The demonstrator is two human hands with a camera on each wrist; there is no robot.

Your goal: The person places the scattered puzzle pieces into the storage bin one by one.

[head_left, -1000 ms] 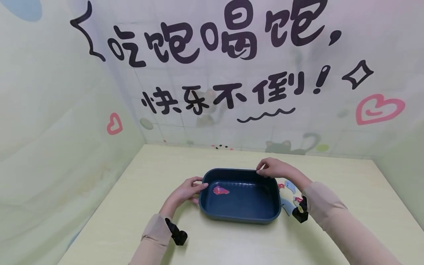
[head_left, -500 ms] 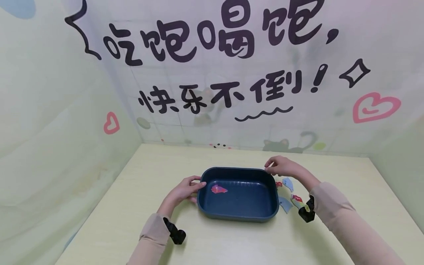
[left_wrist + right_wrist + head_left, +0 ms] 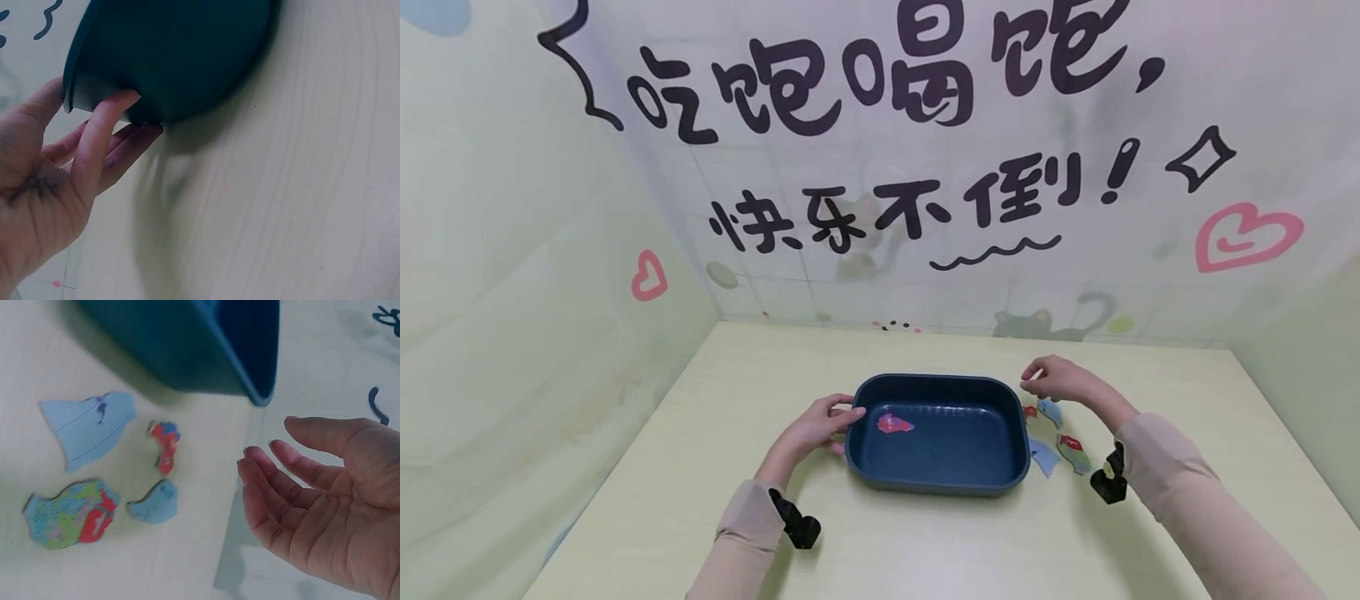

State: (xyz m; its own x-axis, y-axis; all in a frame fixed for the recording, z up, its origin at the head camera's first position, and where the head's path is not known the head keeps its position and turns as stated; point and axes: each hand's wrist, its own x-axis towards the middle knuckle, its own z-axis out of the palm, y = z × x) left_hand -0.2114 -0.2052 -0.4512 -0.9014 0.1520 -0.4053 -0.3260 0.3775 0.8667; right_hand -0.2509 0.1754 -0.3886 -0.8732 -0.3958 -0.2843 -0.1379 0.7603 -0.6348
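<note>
A dark blue rectangular bin (image 3: pixel 951 454) sits on the table with a pink-red puzzle-like piece (image 3: pixel 895 423) lying inside it. At its left end my left hand (image 3: pixel 808 429) grips the wall, thumb over the rim and fingers outside and underneath. My right hand (image 3: pixel 1060 379) is held just off the bin's far right corner, fingers loosely bent and holding nothing. Below it, beside the bin, lie several flat pieces: a small red one (image 3: pixel 165 447), a small light blue one (image 3: pixel 154 503), a larger pale blue one (image 3: pixel 90 430) and a green-and-red one (image 3: pixel 72 514).
The pale wooden tabletop (image 3: pixel 880 550) is bounded by a printed cloth backdrop (image 3: pixel 842 283) behind and fabric at both sides. Black wrist cameras are strapped to the left wrist (image 3: pixel 801 529) and right wrist (image 3: pixel 1108 483).
My right hand has left the bin's far rim and moved right, over the loose pieces, which now show more fully. The left hand keeps its hold on the bin.
</note>
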